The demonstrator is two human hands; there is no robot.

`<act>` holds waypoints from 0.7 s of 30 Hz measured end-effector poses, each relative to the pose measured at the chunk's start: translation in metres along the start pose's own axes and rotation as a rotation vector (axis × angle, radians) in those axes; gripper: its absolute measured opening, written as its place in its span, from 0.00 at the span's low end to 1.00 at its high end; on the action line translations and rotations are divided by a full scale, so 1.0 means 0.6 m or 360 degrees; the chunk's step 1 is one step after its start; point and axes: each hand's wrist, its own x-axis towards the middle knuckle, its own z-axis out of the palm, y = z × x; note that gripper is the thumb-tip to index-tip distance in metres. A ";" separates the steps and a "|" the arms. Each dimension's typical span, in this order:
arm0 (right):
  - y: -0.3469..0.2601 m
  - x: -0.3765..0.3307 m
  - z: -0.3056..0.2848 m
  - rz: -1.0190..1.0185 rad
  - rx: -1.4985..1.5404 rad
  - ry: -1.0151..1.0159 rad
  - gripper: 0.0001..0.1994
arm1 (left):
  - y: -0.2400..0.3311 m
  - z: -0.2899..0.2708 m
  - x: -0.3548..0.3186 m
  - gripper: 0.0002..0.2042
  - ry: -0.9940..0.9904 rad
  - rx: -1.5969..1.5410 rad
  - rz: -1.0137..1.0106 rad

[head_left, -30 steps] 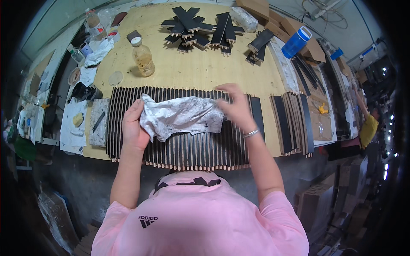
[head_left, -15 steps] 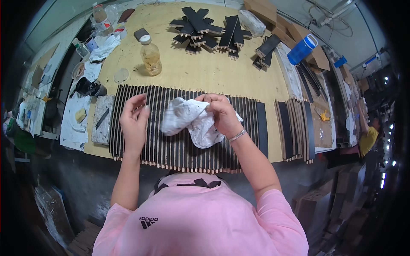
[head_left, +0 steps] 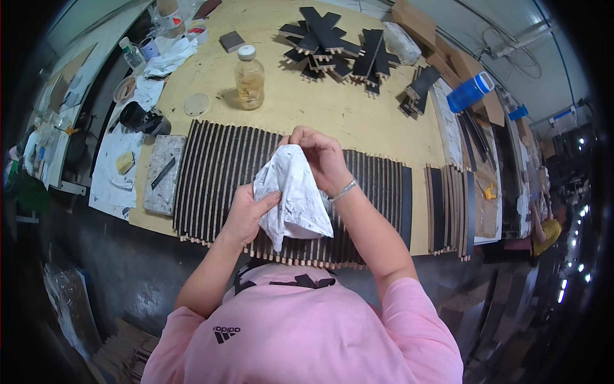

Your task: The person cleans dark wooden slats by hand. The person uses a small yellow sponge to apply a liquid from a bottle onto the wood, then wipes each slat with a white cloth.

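Between my hands hangs a white rag (head_left: 294,198) with dark smudges. My right hand (head_left: 322,157) pinches its top end. My left hand (head_left: 248,214) grips its left side, the thumb lying over the cloth. Below the rag, a row of narrow black wooden slats (head_left: 211,179) stands packed side by side along the table's near edge, with pale pegs sticking out at their ends. The rag and my hands hide the middle of the row. A wider black face shows on the slat at the row's right end (head_left: 405,201).
A bottle of yellowish liquid (head_left: 250,83) stands beyond the row. Crossed black slats (head_left: 323,38) are piled at the far side. More slats (head_left: 451,205) stand at right, near a blue jug (head_left: 470,93). A black container (head_left: 141,118) lies tipped at left, beside a stained block (head_left: 165,179).
My left hand has moved right and closed on the rag, which was held by my right hand alone. The rag now hangs more spread out. The whole view has shifted slightly.
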 end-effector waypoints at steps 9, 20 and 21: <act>0.044 0.242 -0.090 -0.0537 -0.1997 0.0792 0.37 | 0.050 -0.073 -0.019 0.16 0.0412 -0.0201 0.0192; 0.011 0.357 -0.071 -0.0555 -0.1851 0.0497 0.45 | 0.068 -0.127 0.036 0.18 0.0369 -0.0121 0.0058; -0.001 0.339 -0.062 -0.0558 -0.1858 0.0500 0.45 | 0.068 -0.132 0.049 0.18 0.0362 -0.0126 0.0060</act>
